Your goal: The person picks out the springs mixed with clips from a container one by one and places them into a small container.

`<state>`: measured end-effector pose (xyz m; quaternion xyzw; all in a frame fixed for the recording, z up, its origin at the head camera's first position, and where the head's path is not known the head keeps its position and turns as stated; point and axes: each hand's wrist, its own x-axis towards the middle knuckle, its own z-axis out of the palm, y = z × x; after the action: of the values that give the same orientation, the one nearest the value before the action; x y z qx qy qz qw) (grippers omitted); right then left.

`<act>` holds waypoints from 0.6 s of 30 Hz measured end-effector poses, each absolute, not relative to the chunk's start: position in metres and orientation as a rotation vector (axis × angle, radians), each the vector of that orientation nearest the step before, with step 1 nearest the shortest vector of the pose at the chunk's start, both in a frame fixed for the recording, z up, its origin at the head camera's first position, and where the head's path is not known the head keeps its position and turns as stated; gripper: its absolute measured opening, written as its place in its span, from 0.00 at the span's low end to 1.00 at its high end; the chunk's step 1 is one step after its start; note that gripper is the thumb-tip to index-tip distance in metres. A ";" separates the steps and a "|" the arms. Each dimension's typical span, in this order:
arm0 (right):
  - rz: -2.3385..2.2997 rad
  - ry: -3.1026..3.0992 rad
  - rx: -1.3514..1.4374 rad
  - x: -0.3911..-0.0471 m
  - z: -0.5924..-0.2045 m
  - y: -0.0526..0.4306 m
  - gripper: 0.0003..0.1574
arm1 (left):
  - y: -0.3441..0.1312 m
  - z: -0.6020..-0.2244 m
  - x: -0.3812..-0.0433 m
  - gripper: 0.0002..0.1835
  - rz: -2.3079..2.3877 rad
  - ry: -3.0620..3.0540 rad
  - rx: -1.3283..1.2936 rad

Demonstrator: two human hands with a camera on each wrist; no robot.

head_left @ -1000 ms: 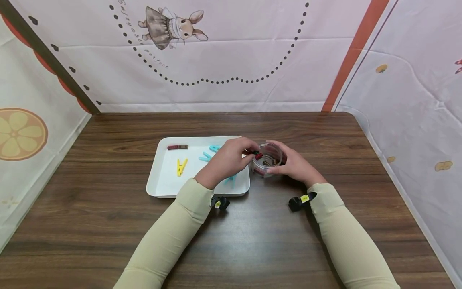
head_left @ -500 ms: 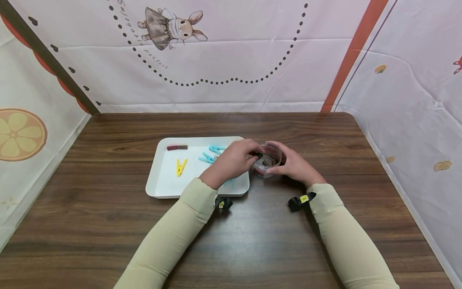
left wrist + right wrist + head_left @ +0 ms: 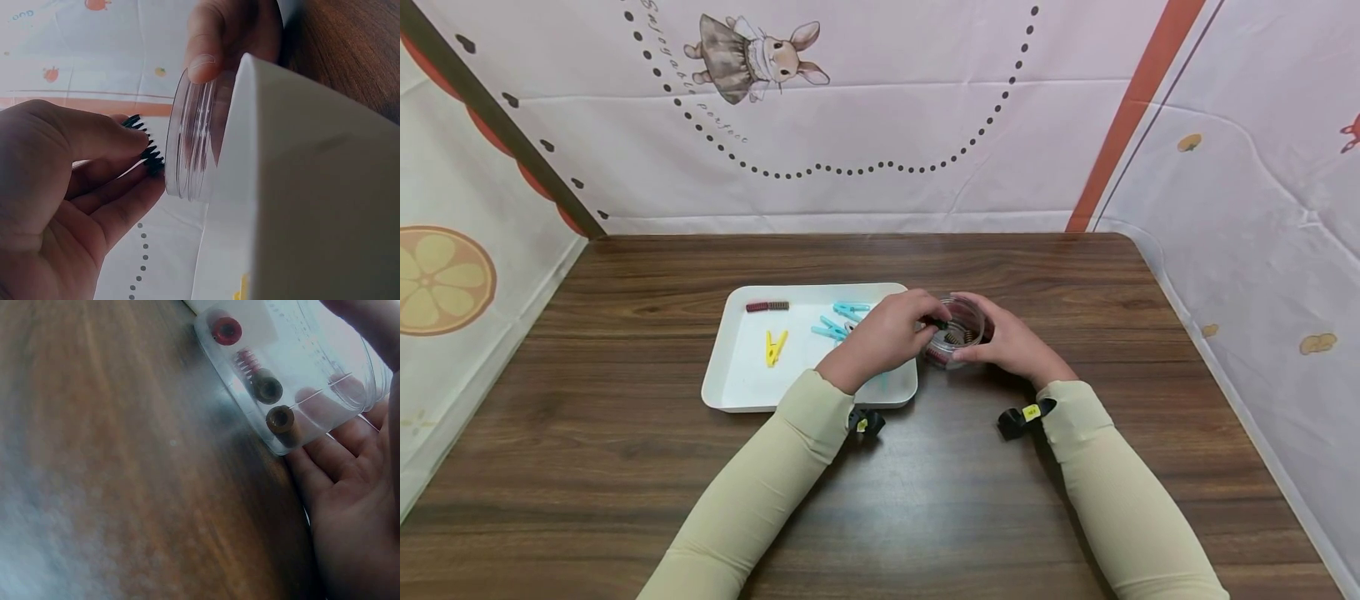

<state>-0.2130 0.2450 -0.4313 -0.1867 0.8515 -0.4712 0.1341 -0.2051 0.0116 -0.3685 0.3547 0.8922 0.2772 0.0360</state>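
My left hand (image 3: 880,337) pinches a dark green coil spring (image 3: 150,150) between thumb and fingers, just over the mouth of a clear round jar (image 3: 953,354). Curled around the jar's far and right sides, my right hand (image 3: 1018,342) grips it on the table. Inside the jar lie red and bronze-coloured springs; the right wrist view shows a red spring (image 3: 226,330) and a brown spring (image 3: 280,420) on end at its bottom. The left fingers hide part of the jar's rim in the head view.
A white tray (image 3: 718,379) stands left of the jar, partly under my left hand. On it are a dark red spring (image 3: 757,307), a brown spring (image 3: 778,305), a yellow clothespin (image 3: 775,348) and several light blue clothespins (image 3: 830,328). A patterned cloth (image 3: 880,200) hangs behind the table.
A red spring seen at my left fingertips a second ago is gone from there; the green one stays pinched. My left hand has shifted slightly right. The right hand and jar have not moved.
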 end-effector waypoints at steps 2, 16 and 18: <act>-1.369 2.467 -0.540 -0.213 -0.431 0.245 0.55 | 0.012 -0.368 -0.205 0.13 0.861 2.740 1.094; -1.369 2.473 -0.534 -0.213 -0.430 0.243 0.56 | 0.009 -0.368 -0.203 0.12 0.879 2.758 1.091; -1.369 2.473 -0.533 -0.213 -0.430 0.244 0.56 | 0.008 -0.368 -0.203 0.12 0.882 2.761 1.089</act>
<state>-0.2131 0.2438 -0.4299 -0.1837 0.8522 -0.4717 0.1321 -0.2028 0.0084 -0.3677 0.3515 0.8915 0.2847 0.0226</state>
